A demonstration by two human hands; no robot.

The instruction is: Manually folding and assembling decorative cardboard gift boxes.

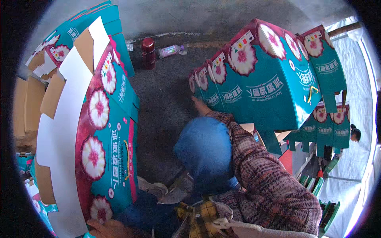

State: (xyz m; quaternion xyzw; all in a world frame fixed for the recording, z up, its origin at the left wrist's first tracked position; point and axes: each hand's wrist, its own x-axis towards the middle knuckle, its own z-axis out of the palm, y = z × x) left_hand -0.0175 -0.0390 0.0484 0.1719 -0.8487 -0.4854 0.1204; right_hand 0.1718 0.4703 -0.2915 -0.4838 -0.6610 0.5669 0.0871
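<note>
My left hand (106, 229) sits at the bottom edge of the view, gripping the lower end of a large flat unfolded carton (107, 131). The carton is teal with red-and-white flower prints and a white inner side, and it stands on end at my left. My right hand is not in view. Directly in front of me a person in a blue head cover (204, 152) and a tweed jacket bends forward. That person's hand (198, 105) reaches to a row of folded teal cartons (270, 83) leaning on the right.
A dark red flask (148, 52) and a clear plastic bottle (170, 50) lie on the grey floor by the far wall. Brown cardboard sheets (27, 103) are stacked at far left. More teal cartons and a white tarp (357, 79) fill the right, where another person (355, 133) stands.
</note>
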